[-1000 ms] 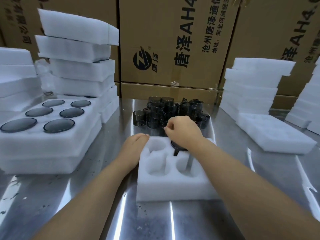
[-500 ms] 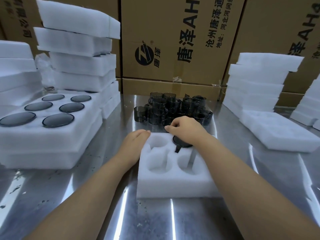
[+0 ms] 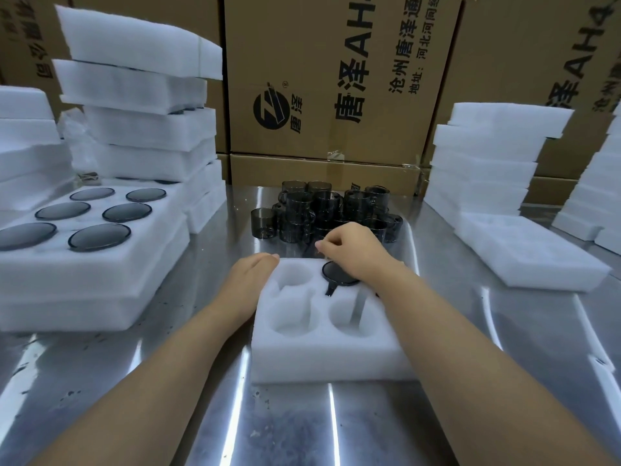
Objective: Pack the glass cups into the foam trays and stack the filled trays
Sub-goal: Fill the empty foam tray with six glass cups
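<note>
Filled trays (image 3: pixel 100 264) wall my left; a bare strip of steel table (image 3: pixel 215 264) runs beside them. My left hand (image 3: pixel 252 280) lies flat against the left rim of the foam tray (image 3: pixel 319 361). A glass cup (image 3: pixel 336 277) sits in its far-right pocket, under my right hand (image 3: pixel 356 250), whose fingers are curled; whether they hold anything, I cannot tell.

Glare-streaked steel table (image 3: pixel 537 331); printed cardboard boxes (image 3: pixel 336 79) stacked behind.
</note>
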